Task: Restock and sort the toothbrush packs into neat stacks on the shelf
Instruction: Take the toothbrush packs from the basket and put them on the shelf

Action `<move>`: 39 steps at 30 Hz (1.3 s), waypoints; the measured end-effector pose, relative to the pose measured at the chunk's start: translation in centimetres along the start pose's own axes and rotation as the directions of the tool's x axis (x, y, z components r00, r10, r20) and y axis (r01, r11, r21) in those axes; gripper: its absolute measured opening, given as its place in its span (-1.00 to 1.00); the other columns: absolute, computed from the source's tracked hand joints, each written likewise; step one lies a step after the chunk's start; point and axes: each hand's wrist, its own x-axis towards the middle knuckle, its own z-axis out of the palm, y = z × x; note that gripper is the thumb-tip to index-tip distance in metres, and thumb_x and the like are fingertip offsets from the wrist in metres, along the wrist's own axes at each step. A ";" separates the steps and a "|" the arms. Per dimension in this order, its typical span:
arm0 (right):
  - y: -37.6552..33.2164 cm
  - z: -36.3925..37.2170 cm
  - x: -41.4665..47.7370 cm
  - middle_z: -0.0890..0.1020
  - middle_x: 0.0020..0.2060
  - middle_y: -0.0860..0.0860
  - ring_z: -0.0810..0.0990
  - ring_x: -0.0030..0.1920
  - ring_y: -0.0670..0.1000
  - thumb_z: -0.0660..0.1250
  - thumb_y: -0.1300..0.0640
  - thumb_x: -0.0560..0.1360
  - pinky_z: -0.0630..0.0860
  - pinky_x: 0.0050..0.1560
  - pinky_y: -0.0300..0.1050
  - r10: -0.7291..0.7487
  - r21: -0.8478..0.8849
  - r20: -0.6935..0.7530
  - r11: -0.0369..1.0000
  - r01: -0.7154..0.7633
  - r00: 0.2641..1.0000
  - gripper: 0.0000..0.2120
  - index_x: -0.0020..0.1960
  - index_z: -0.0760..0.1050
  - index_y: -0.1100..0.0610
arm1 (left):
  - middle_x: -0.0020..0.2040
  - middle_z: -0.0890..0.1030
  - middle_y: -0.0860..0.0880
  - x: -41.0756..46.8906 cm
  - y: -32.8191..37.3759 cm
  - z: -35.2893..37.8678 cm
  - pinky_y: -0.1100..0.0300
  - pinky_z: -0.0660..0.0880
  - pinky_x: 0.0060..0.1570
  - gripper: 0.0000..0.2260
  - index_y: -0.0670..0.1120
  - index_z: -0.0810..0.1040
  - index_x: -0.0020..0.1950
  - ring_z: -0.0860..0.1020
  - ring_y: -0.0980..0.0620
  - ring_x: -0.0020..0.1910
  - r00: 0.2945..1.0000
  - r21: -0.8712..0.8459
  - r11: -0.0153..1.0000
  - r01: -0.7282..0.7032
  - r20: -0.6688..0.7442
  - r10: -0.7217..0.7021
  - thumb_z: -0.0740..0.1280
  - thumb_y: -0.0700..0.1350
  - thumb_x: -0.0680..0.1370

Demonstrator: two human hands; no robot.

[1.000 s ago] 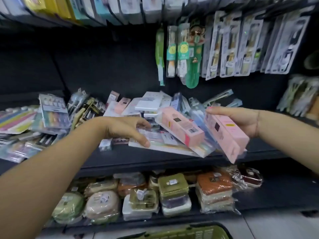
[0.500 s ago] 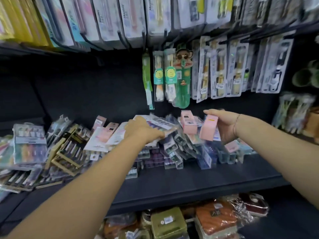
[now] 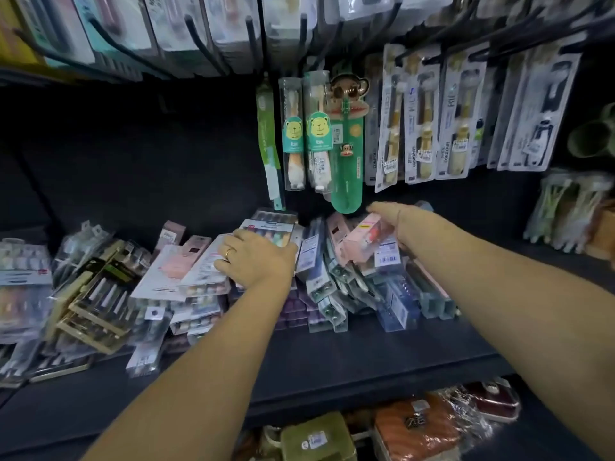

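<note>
A jumble of toothbrush packs covers the dark shelf. My left hand, with a ring on one finger, lies palm down on the middle stack, its fingers curled over a flat clear pack of coloured brushes. My right hand holds a pink toothbrush box over the leaning row of narrow blue and clear boxes. Gold-and-black packs lie crooked to the left. More flat packs sit at the far left.
Carded toothbrushes hang on hooks above, among them green bear packs and grey-and-white ones. The shelf front below my arms is bare. Wrapped boxes fill the lower shelf. Bundled items stand at the right.
The view has tilted up and moved closer to the shelf. My left hand came down onto the middle stack. My right hand carried the pink box further back, over the narrow boxes.
</note>
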 end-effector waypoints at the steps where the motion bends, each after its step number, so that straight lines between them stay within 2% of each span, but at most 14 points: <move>1: -0.1 0.3 0.4 0.69 -0.07 0.23 0.67 -0.07 0.06 0.16 0.00 0.65 0.59 0.05 -0.14 -0.047 -0.028 -0.025 0.999 0.046 0.999 -0.65 0.19 0.42 0.29 | 0.44 0.29 -0.22 0.2 0.1 0.2 -0.08 0.18 0.34 -0.12 -0.25 0.20 0.49 0.23 -0.19 0.44 1.000 -0.009 1.000 0.014 -0.012 -0.014 0.37 0.32 0.42; 2: -0.2 0.5 1.9 0.58 0.20 0.26 0.59 0.18 0.11 0.11 -0.02 0.66 0.48 0.28 -0.05 -0.066 -0.032 -0.004 0.997 0.066 0.998 -0.57 0.36 0.35 0.29 | 0.46 0.28 -0.22 0.4 0.1 0.4 -0.09 0.17 0.35 -0.13 -0.25 0.19 0.49 0.21 -0.18 0.45 0.999 -0.015 1.000 0.024 -0.020 -0.024 0.36 0.32 0.43; 4: -0.6 1.2 3.7 0.35 0.44 0.26 0.34 0.43 0.20 -0.02 0.01 0.69 0.25 0.45 0.08 -0.085 -0.101 -0.044 0.992 0.080 0.995 -0.50 0.51 0.19 0.29 | 0.49 0.23 -0.21 0.7 0.0 0.6 -0.13 0.15 0.38 -0.15 -0.25 0.17 0.51 0.17 -0.18 0.49 0.999 -0.018 0.999 0.030 -0.028 -0.031 0.33 0.30 0.46; 7: -1.0 2.5 2.8 0.34 0.41 0.30 0.31 0.43 0.28 -0.09 0.09 0.70 0.29 0.40 0.09 -0.185 -0.103 -0.089 0.979 0.176 0.979 -0.52 0.47 0.18 0.41 | 0.57 0.09 -0.20 0.3 -0.3 0.8 -0.22 0.02 0.45 -0.21 -0.21 0.11 0.55 0.02 -0.18 0.56 0.998 -0.025 0.999 -0.036 -0.053 0.034 0.26 0.27 0.53; 9: -0.7 2.8 3.6 0.33 0.42 0.26 0.30 0.44 0.22 -0.08 0.05 0.70 0.26 0.36 -0.04 -0.234 -0.126 -0.120 0.967 0.219 0.965 -0.49 0.48 0.17 0.39 | 0.59 0.06 -0.20 -0.7 -0.9 1.1 -0.23 -0.08 0.46 -0.30 -0.18 0.14 0.55 -0.03 -0.18 0.57 0.970 -0.040 0.982 -0.184 -0.169 0.175 0.23 0.21 0.57; 12: -0.4 2.7 6.3 0.27 0.48 0.19 0.25 0.48 0.15 -0.05 -0.18 0.65 0.16 0.42 -0.05 -0.155 0.018 -0.294 0.986 0.167 0.943 -0.37 0.53 0.16 0.25 | 0.58 0.12 -0.17 -3.0 -1.2 1.9 -0.11 -0.16 0.49 -0.40 -0.13 0.22 0.55 0.01 -0.16 0.57 0.793 -0.029 0.822 -0.569 -0.282 0.539 0.08 0.20 0.61; 15: 0.1 2.3 7.3 0.33 0.46 0.19 0.31 0.43 0.17 -0.03 -0.14 0.65 0.22 0.44 0.02 -0.205 0.093 -0.305 0.966 0.243 0.930 -0.42 0.51 0.22 0.22 | 0.61 0.05 -0.07 -4.8 0.1 2.8 0.02 -0.20 0.49 -0.29 -0.01 0.11 0.59 -0.02 -0.07 0.58 0.546 -0.031 0.546 -0.837 0.002 0.837 -0.16 0.32 0.53; 17: 0.6 2.1 6.4 0.47 0.31 0.18 0.46 0.30 0.17 0.04 -0.14 0.64 0.38 0.35 0.04 -0.234 0.166 -0.228 0.947 0.275 0.945 -0.45 0.44 0.33 0.23 | 0.62 -0.02 -0.05 -4.9 0.9 3.8 0.05 -0.17 0.50 -0.34 0.05 0.00 0.61 -0.05 -0.05 0.58 0.466 -0.070 0.479 -0.875 0.141 0.873 -0.09 0.32 0.56; 20: 2.0 1.4 4.0 0.53 0.11 0.15 0.51 0.10 0.12 0.14 -0.06 0.64 0.45 0.23 0.05 -0.318 0.152 -0.105 0.931 0.331 0.942 -0.55 0.35 0.41 0.26 | 0.62 -0.06 -0.04 -4.1 1.9 5.2 0.00 -0.11 0.51 -0.38 0.06 -0.06 0.61 -0.05 -0.05 0.58 0.514 -0.062 0.540 -0.840 0.233 0.826 0.02 0.27 0.63; 23: 5.2 0.6 0.7 0.50 0.28 0.04 0.48 0.25 0.06 0.20 0.01 0.63 0.40 0.34 0.05 -0.440 -0.044 0.056 0.896 0.442 0.896 -0.58 0.44 0.35 0.13 | 0.62 -0.06 -0.03 -3.0 3.1 5.5 -0.06 -0.07 0.51 -0.37 0.02 -0.04 0.62 -0.04 -0.06 0.58 0.594 -0.076 0.642 -0.763 0.310 0.743 0.02 0.27 0.63; 26: 7.7 -0.3 -1.3 0.34 0.32 -0.15 0.30 0.33 -0.12 0.32 0.03 0.58 0.23 0.35 -0.21 -0.532 -0.176 0.215 0.804 0.568 0.819 -0.39 0.55 0.15 0.01 | 0.62 -0.04 -0.05 -2.4 3.4 5.4 -0.06 -0.06 0.51 -0.34 0.01 -0.04 0.62 -0.02 -0.07 0.58 0.638 -0.100 0.696 -0.711 0.326 0.698 0.05 0.28 0.61; 29: 7.7 -0.5 -1.3 0.24 0.41 -0.13 0.20 0.40 -0.16 0.39 0.06 0.53 0.11 0.28 -0.39 -0.597 -0.258 0.244 0.720 0.645 0.764 -0.18 0.60 -0.04 0.08 | 0.62 -0.02 -0.04 -3.8 1.8 4.9 -0.02 -0.07 0.51 -0.34 0.00 -0.04 0.62 -0.03 -0.04 0.58 0.650 -0.137 0.700 -0.701 0.278 0.707 0.05 0.27 0.62; 35: 6.7 0.1 2.2 0.19 0.55 0.03 0.22 0.51 0.05 0.36 -0.06 0.53 0.18 0.49 -0.08 -0.615 -0.456 0.235 0.614 0.645 0.752 -0.20 0.60 -0.03 0.03 | 0.55 0.19 0.13 -9.8 -7.1 4.3 0.26 -0.07 0.46 -0.37 0.07 0.16 0.57 0.11 0.12 0.52 0.588 -0.315 0.603 -0.733 0.153 0.794 -0.07 0.33 0.57; 39: 7.6 0.9 1.0 0.19 0.52 0.13 0.23 0.50 0.13 0.30 -0.14 0.56 0.19 0.47 -0.02 -0.670 -0.511 0.123 0.590 0.625 0.732 -0.24 0.60 -0.02 0.01 | 0.36 0.42 0.20 -14.0 -14.1 5.5 0.17 0.25 0.39 -0.49 0.05 0.42 0.44 0.31 0.21 0.36 0.687 -0.368 0.664 -0.652 0.086 0.722 0.00 0.25 0.61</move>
